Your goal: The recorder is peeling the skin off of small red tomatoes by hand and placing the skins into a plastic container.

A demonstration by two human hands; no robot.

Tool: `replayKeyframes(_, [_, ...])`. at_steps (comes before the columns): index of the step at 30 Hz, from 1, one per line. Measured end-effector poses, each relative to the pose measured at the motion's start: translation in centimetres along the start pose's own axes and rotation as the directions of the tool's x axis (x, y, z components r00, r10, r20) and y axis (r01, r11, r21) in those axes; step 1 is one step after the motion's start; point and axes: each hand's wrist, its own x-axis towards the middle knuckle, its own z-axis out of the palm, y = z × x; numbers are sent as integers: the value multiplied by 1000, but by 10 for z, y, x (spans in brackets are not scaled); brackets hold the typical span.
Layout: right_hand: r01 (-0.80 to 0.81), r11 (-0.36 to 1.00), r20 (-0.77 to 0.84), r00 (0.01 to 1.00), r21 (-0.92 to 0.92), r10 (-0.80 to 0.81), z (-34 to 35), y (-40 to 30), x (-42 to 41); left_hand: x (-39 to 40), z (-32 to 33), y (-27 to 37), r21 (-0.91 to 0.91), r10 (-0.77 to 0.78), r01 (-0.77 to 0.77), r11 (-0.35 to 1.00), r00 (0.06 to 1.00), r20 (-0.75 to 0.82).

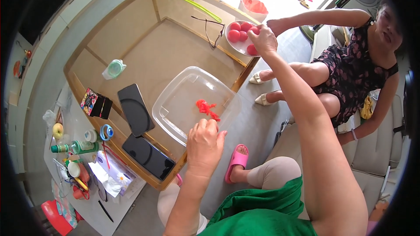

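Observation:
A white bowl (237,46) near the far right corner of the glass-topped table holds several smooth red tomatoes (234,35). My right hand (265,41) reaches over its rim, with thumb and fingers closed around one tomato (254,30). Below, my left hand (205,137) hovers at the near edge of a clear plastic tub or lid (174,103), back of the hand up and fingers curled. Whatever those fingers may hold is hidden. Just beyond them, crumpled red peels (205,106) lie in the clear plastic.
Eyeglasses (210,31) and a green spatula (188,0) lie beyond the tub. Two phones (136,109) rest to its left. A bin (253,8) stands past the table. A seated person's hand (276,27) is close to my right hand. Bottles (82,147) crowd a side table.

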Motion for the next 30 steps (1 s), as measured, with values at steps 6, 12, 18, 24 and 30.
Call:
replayKeyframes(6, [-65, 639, 217, 963, 767, -162, -49, -41, -116, 8, -11, 0, -166, -117, 100, 981, 989, -94])
replayKeyframes(12, [-637, 81, 626, 715, 767, -313, -62, -68, -238, 13, -12, 4, -262, -10, -61, 963, 965, -262])
replayKeyframes(18, [-569, 227, 611, 707, 790, -356, -46, -57, -231, 15, -7, 1, -585, -192, 70, 808, 970, -150])
replayKeyframes(24, [-368, 164, 403, 852, 915, -336, -42, -55, -231, 17, 1, -6, -848, -334, 195, 494, 942, 22])
replayKeyframes(30, [-384, 197, 430, 834, 902, -345, -28, -50, -238, 14, 1, -14, -800, -361, 240, 550, 932, 31])
